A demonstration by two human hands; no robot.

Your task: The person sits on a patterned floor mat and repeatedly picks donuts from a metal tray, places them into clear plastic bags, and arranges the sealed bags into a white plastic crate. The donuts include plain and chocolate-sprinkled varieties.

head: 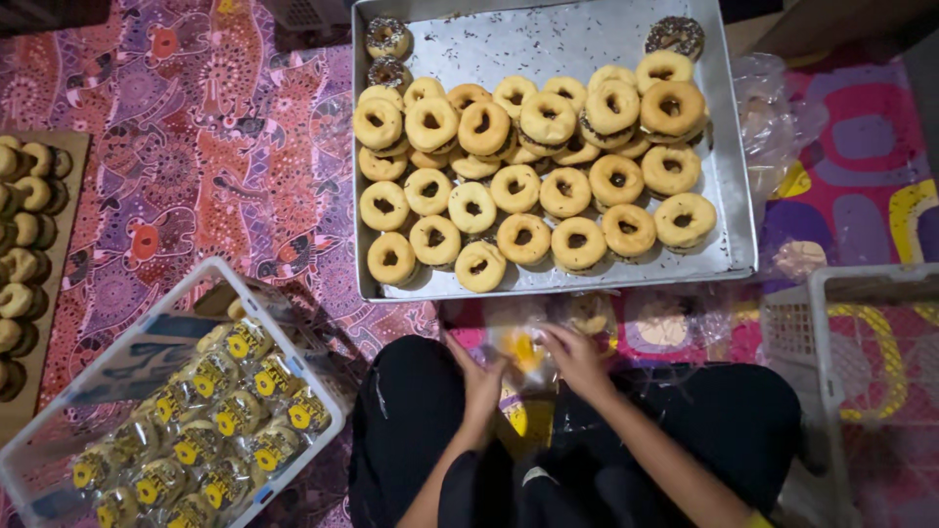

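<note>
Bag (518, 347): clear plastic with a yellow label, on the person's lap, just below the tray.
Surface: patterned purple-red mat (196, 147) on the floor.
Left hand (479, 376): fingers curled together on the bag's left edge.
Right hand (577, 357): fingers bent, pinching the bag's right side.
Board (39, 293): far left, rows of donuts.
Bin (284, 332): white, lower left, wrapped donuts with round yellow labels.
Tray (587, 39): metal, centre, plain ring donuts; few sprinkled at top.
Basket (812, 332): white, right.

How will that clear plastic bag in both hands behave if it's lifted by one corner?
The clear plastic bag looks thin and crinkled, so it is probably floppy and would sag. It seems very light. Its glossy film may slip between the left hand and right hand.
</note>
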